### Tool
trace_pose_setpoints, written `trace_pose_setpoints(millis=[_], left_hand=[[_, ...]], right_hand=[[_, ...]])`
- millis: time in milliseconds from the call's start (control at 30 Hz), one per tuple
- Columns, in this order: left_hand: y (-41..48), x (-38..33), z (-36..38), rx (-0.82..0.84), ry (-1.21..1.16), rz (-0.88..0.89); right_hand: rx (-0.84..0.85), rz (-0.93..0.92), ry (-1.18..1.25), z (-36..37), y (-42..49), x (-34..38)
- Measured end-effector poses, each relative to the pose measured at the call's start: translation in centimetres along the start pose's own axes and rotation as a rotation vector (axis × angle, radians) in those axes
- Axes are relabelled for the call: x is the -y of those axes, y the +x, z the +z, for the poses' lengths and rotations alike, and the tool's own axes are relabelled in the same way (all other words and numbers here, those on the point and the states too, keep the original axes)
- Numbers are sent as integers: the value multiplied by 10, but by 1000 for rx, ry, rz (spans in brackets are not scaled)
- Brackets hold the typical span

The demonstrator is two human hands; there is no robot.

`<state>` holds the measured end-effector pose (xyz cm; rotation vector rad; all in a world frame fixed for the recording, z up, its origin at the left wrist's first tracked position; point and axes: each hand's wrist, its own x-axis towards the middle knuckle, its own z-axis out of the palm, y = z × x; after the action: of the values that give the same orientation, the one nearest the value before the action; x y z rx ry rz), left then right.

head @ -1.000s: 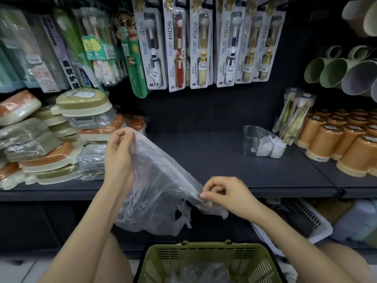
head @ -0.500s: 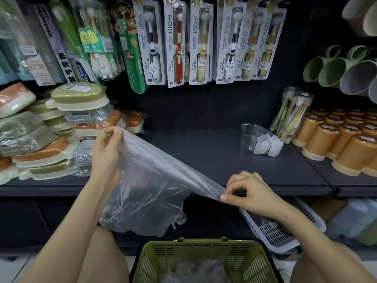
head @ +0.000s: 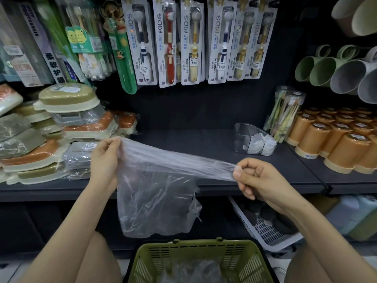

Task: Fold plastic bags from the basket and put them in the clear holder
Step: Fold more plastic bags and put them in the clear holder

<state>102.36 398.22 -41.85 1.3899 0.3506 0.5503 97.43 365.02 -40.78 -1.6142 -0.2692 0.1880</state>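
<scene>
Translucent plastic fills the middle of the view: a thin clear plastic bag (head: 157,193) is stretched between 2 hands in front of the dark shelf (head: 183,146). The left hand (head: 105,160) pinches 1 upper corner between thumb and fingers. The right hand (head: 260,178), fingers curled, pinches the other end, so the top edge runs taut from one to the other while the rest of the bag hangs loose below. Under it, at the bottom edge of the view, stands the green basket (head: 155,262) with more crumpled clear bags (head: 193,272) inside. The clear holder (head: 242,133) sits on the shelf to the right, well apart from the hands. It has folded white bags (head: 263,142) in it and is near a block of orange cups (head: 336,148). Kids toothbrush packs (head: 189,43) hang above, and wrapped soap boxes (head: 67,101) are stacked at the left.
</scene>
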Motion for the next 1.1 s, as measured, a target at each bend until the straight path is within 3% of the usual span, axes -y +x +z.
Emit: trace_pose_setpoints(millis=[133,267,367,433,533,633,700,767,833,1000,1100], left_hand=[[-8,1,8,56,217,227],[-7,5,30,61,359,336],[11,18,54,30,378,336],[30,27,73,3,355,266],[60,40,102,2,349,153],[94,56,122,3,269,-194],[108,56,127,96,14,-465],[108,48,122,227,-199,-660],[102,41,111,313,-233,-746],[53,49,75,364,233,-779],[18,56,60,402,337,-783]], right_hand=[[-31,46,-24,-19,8,9],[-353,-82,-55,-31,36,13],[-631,-264,-428,-25,43,3],[-633,-311,-533,-15,36,-8],[-361,-154,-588,-8,34,-33],[-108,65,-653,-11,44,-61],[-51,144,-633,-10,54,-75],[-97,152,-553,-7,64,-88],[-202,93,-500,-4,74,-93],[-322,127,-350,-3,89,-101],[-324,150,-335,-2,92,-107]])
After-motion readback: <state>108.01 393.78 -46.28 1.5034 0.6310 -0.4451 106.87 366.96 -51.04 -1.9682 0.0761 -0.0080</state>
